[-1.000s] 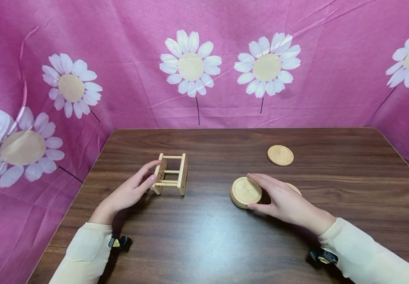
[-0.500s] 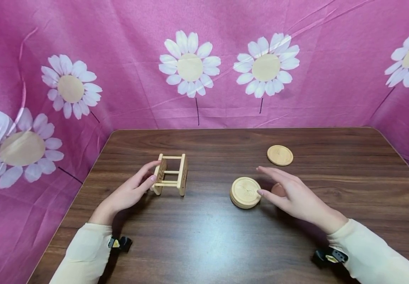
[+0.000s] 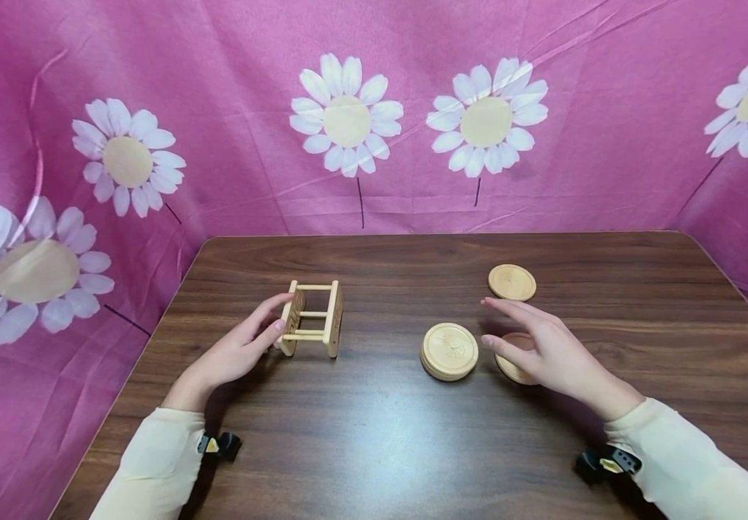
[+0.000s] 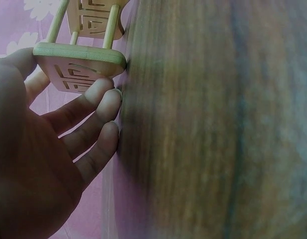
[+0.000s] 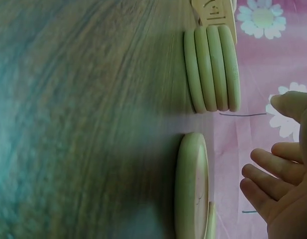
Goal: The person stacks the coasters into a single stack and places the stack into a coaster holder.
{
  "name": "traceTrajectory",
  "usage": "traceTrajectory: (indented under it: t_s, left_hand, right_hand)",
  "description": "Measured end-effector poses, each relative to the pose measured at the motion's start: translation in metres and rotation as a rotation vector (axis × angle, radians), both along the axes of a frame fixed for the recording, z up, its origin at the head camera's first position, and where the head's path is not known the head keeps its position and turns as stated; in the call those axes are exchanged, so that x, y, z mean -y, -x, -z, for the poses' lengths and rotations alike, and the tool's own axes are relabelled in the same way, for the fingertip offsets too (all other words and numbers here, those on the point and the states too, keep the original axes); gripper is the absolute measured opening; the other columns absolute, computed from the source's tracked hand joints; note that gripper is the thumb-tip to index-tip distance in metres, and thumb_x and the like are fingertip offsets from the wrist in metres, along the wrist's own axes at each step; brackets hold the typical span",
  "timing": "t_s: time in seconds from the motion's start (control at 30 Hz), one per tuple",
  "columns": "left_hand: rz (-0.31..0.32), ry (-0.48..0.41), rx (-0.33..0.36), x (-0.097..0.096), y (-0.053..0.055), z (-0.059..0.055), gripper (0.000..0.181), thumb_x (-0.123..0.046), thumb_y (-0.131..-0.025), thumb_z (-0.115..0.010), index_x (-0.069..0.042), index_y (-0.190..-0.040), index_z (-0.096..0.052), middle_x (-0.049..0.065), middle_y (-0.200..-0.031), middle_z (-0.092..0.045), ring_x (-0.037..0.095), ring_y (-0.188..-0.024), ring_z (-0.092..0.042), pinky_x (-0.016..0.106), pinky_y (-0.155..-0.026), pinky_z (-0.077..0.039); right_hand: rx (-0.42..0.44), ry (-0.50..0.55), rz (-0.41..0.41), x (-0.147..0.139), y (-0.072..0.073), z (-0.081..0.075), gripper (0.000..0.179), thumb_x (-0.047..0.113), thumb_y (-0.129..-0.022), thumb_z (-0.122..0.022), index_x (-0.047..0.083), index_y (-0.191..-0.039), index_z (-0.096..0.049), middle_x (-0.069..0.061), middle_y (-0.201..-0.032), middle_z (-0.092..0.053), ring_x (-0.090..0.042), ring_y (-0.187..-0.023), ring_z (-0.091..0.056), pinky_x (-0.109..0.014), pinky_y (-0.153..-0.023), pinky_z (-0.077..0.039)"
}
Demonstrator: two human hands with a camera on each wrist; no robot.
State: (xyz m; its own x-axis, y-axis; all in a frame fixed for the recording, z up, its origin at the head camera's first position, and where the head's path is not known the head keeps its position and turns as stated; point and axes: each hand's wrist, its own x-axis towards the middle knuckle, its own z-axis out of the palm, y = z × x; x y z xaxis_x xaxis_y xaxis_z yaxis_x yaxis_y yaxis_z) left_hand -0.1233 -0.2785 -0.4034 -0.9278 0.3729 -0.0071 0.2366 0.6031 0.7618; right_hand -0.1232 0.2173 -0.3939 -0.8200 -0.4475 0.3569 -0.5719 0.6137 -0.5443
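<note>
My left hand (image 3: 234, 354) holds the left end panel of a small wooden coaster holder (image 3: 335, 321), thumb at the near edge and index finger at the far one. Seen from the left wrist, the fingers lie along the cut-out panel (image 4: 78, 72). No coaster sits in the holder. My right hand (image 3: 556, 361) hovers with relaxed, parted fingers and nothing in them. Beneath it lies a round wooden coaster (image 3: 509, 370), partly hidden by the hand. A neat stack of several coasters (image 3: 450, 349) stands just left of the right fingertips; its layers show in the right wrist view (image 5: 213, 69).
Farther back on the brown wooden table (image 3: 406, 267) another single coaster (image 3: 512, 282) lies flat. A pink cloth with daisies (image 3: 413, 195) hangs behind the table and along its sides. Each sleeve carries a black wrist device (image 3: 220, 445).
My right hand has let go of the coaster stack and moved right, over the single coaster beside it. The left hand and the holder have stayed put.
</note>
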Motion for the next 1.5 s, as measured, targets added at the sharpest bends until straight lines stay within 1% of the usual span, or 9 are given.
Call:
traceTrajectory:
  t_s: [0.13,0.33,0.53,0.77,1.07,1.2,1.33,1.43,1.5]
  left_hand:
    - [0.003,-0.004,0.003,0.000,0.001,0.000,0.052,-0.022,-0.117,-0.046,-0.021,-0.168,-0.034,0.014,-0.123,-0.069,0.021,-0.105,-0.064,0.034,-0.092,-0.051]
    - [0.003,-0.003,0.000,0.000,0.001,0.001,0.052,-0.023,-0.117,-0.046,-0.021,-0.168,-0.034,0.012,-0.119,-0.069,0.019,-0.100,-0.063,0.033,-0.089,-0.051]
    - [-0.008,0.009,0.000,0.000,0.001,0.001,0.051,-0.025,-0.118,-0.046,-0.022,-0.168,-0.035,0.012,-0.121,-0.069,0.018,-0.102,-0.063,0.033,-0.090,-0.051]
    - [-0.009,0.023,0.003,-0.001,0.002,0.002,0.051,-0.027,-0.118,-0.045,-0.024,-0.168,-0.034,0.013,-0.125,-0.069,0.019,-0.108,-0.064,0.037,-0.095,-0.051]
    - [-0.013,0.035,0.013,-0.001,0.000,0.002,0.052,-0.028,-0.118,-0.044,-0.023,-0.169,-0.032,0.017,-0.132,-0.068,0.024,-0.116,-0.064,0.042,-0.099,-0.051]
    - [-0.010,0.037,0.003,0.000,-0.002,0.002,0.052,-0.026,-0.118,-0.044,-0.021,-0.168,-0.033,0.016,-0.128,-0.069,0.019,-0.110,-0.063,0.035,-0.093,-0.051]
    - [-0.007,0.033,-0.013,-0.001,-0.002,0.003,0.052,-0.024,-0.118,-0.045,-0.022,-0.168,-0.034,0.013,-0.121,-0.070,0.013,-0.102,-0.062,0.030,-0.087,-0.049]
    - [-0.002,0.035,-0.024,-0.001,-0.004,0.002,0.052,-0.024,-0.118,-0.045,-0.022,-0.168,-0.034,0.014,-0.126,-0.070,0.011,-0.107,-0.063,0.028,-0.091,-0.050]
    - [-0.002,0.039,-0.031,-0.001,-0.005,0.002,0.052,-0.024,-0.118,-0.045,-0.022,-0.168,-0.034,0.015,-0.131,-0.070,0.012,-0.112,-0.063,0.028,-0.093,-0.050]
  right_hand:
    - [-0.006,0.002,0.007,-0.001,0.002,0.002,0.058,0.011,-0.094,-0.084,0.003,-0.148,-0.062,-0.014,-0.140,-0.073,-0.040,-0.118,-0.074,0.002,-0.105,-0.030]
    - [-0.026,0.016,0.016,-0.002,0.006,0.003,0.058,0.005,-0.092,-0.083,0.000,-0.146,-0.063,-0.019,-0.139,-0.072,-0.040,-0.120,-0.072,0.002,-0.105,-0.032]
    - [-0.012,0.025,0.030,-0.003,0.009,0.002,0.058,0.005,-0.092,-0.083,-0.002,-0.146,-0.062,-0.021,-0.141,-0.070,-0.042,-0.117,-0.073,0.001,-0.099,-0.038]
    - [-0.015,0.021,0.052,-0.010,0.011,0.004,0.058,0.006,-0.093,-0.084,-0.003,-0.146,-0.062,-0.021,-0.140,-0.070,-0.044,-0.120,-0.071,0.003,-0.105,-0.028]
    - [-0.020,0.023,0.096,-0.013,0.016,0.004,0.056,0.006,-0.093,-0.084,-0.002,-0.144,-0.064,-0.020,-0.138,-0.073,-0.042,-0.126,-0.069,0.004,-0.106,-0.025]
    - [0.001,0.027,0.112,-0.016,0.017,0.003,0.054,0.007,-0.094,-0.083,-0.002,-0.144,-0.064,-0.018,-0.138,-0.073,-0.041,-0.125,-0.070,0.002,-0.106,-0.028]
    - [0.020,0.025,0.140,-0.019,0.017,0.002,0.054,0.010,-0.095,-0.083,0.000,-0.144,-0.064,-0.017,-0.138,-0.073,-0.040,-0.125,-0.071,-0.008,-0.107,-0.037]
    - [0.021,0.016,0.163,-0.021,0.018,0.001,0.055,0.012,-0.094,-0.084,-0.001,-0.144,-0.064,-0.018,-0.137,-0.073,-0.040,-0.123,-0.072,-0.029,-0.107,-0.047]
    - [0.026,0.012,0.177,-0.022,0.020,0.002,0.056,0.012,-0.094,-0.085,-0.002,-0.144,-0.064,-0.020,-0.135,-0.074,-0.041,-0.122,-0.072,-0.043,-0.105,-0.050]
